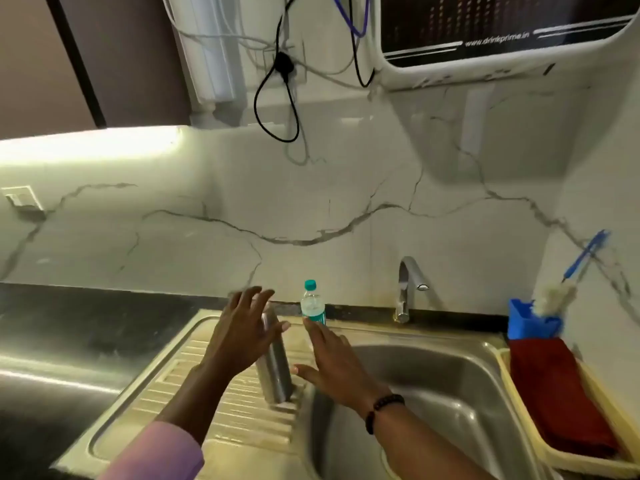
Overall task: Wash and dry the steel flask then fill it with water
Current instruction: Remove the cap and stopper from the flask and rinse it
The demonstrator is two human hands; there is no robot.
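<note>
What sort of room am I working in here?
Most likely a home kitchen: a steel sink with a ribbed drainboard, a tap against a marble-look backsplash, and a wall-mounted water purifier above.

Flask upright on drainboard, left of sink. Left hand just left of flask, right hand just right. Bottle beyond flask, at far rim. Tap far, behind sink. Tray with cloth right of sink; brush in holder beyond.
</note>
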